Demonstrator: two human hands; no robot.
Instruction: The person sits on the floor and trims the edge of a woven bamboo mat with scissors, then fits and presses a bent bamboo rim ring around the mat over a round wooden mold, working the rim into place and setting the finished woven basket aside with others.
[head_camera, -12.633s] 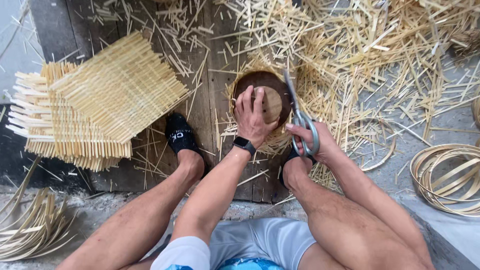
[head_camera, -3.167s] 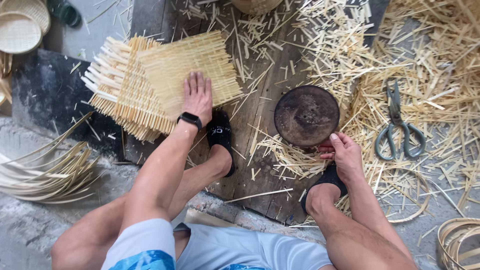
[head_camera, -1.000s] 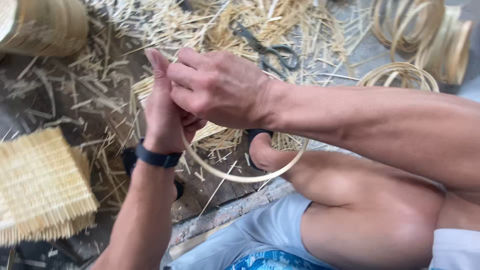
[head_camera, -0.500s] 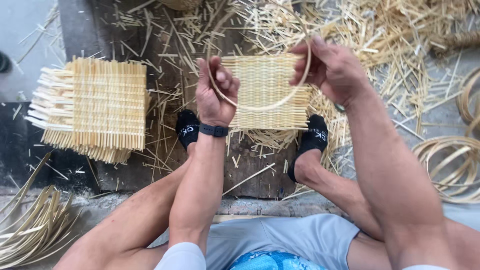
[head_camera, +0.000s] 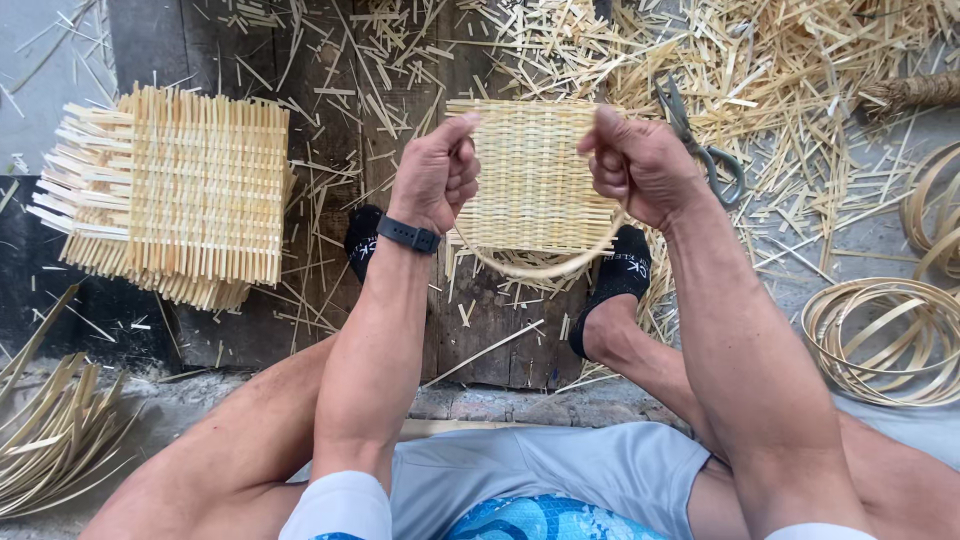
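My left hand and my right hand are both closed on a thin bamboo hoop, one on each side, held above the boards. Under the hoop lies a small woven bamboo mat, between my two feet in black socks. The hoop's lower arc hangs just over the mat's near edge. A black band sits on my left wrist.
A stack of woven mats lies to the left. Scissors rest in bamboo offcuts behind my right hand. Coiled bamboo hoops lie at the right, long strips at the lower left. Dark wooden boards are littered with splinters.
Both hands have come lower and closer together over the small mat, and the hoop now hangs below them. The view has shifted slightly.
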